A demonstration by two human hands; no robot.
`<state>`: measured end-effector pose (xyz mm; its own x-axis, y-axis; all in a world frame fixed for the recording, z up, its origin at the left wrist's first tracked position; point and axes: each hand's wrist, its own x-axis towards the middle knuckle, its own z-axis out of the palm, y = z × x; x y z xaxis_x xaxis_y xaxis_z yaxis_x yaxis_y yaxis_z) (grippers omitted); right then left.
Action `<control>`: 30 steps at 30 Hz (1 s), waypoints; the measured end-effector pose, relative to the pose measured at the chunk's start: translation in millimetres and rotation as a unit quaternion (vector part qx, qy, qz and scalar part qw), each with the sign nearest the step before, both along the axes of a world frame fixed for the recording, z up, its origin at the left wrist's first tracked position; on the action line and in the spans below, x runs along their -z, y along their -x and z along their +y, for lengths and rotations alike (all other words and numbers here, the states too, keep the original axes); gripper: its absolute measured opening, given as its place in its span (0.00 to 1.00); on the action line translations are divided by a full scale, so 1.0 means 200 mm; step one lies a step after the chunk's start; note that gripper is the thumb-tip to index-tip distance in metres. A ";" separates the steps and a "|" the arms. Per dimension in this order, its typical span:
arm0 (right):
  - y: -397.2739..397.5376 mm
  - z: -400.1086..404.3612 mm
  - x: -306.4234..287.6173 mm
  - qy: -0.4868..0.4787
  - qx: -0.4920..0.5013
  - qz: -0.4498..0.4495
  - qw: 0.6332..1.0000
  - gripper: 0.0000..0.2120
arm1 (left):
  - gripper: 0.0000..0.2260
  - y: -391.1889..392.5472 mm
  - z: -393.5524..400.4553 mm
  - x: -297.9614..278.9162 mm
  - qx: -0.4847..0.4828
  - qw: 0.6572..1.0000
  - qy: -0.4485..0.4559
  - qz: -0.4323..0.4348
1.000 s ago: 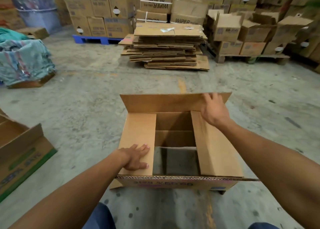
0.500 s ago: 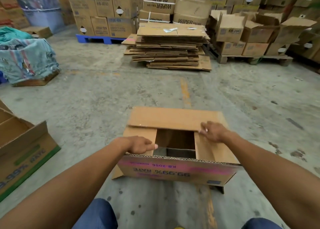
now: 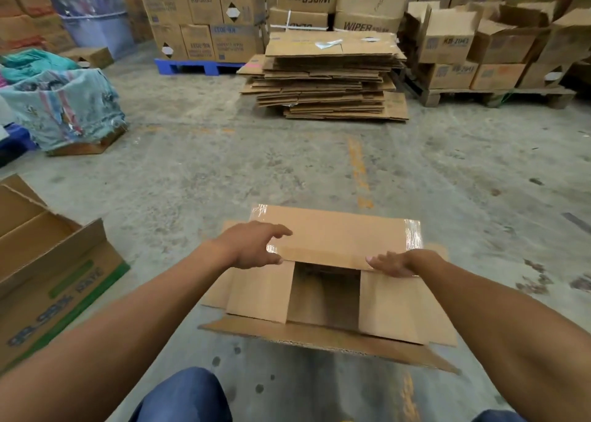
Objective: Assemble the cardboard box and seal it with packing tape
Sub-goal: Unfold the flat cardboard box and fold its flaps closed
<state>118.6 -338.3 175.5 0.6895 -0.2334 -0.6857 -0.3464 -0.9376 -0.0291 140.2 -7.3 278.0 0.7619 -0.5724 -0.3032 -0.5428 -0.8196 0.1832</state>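
A single wide-angle view — worn on the person's head — looks forward and steeply down at the grey concrete floor [image 3: 224,172]. Both bare forearms reach in from the bottom corners, close to the lens; the stacked brown cardboard cartons [image 3: 204,19] at the far wall lie well away, bowed by the lens.

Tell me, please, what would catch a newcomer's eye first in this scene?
Front and centre, a cardboard box sits on the concrete floor with its far flap folded down, the left hand and right hand pressing at that flap's near corners. Straight behind it rises a stack of flattened cardboard. At the left edge sits another open box with green print.
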 end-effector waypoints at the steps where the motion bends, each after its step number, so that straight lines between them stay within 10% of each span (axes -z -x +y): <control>1: 0.03 -0.01 0.07 -0.004 -0.013 -0.033 0.999 0.37 | 0.29 0.00 0.01 0.07 -0.005 1.000 -0.012 -0.006; 8: 0.03 -0.09 0.34 0.000 -0.017 -0.097 0.995 0.39 | 0.48 0.12 0.09 0.49 -0.051 0.965 0.068 0.247; 12: -0.05 -0.11 0.38 -0.005 -0.004 -0.101 0.995 0.43 | 0.41 0.07 0.06 0.55 -0.027 0.998 0.042 0.031; 16: -0.18 -0.12 0.37 -0.035 0.014 -0.072 0.997 0.41 | 0.29 -0.04 -0.05 0.59 -0.044 0.954 0.055 -0.292; 30: -0.34 -0.14 0.13 -0.054 0.098 -0.054 0.992 0.42 | 0.33 -0.52 -0.34 0.92 -0.194 0.955 0.063 -0.217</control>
<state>187.2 -365.6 148.6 0.7090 -0.2992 -0.6386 -0.5109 -0.8421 -0.1728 243.2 -74.9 93.1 0.9621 -0.2326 0.1420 -0.2501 -0.9606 0.1213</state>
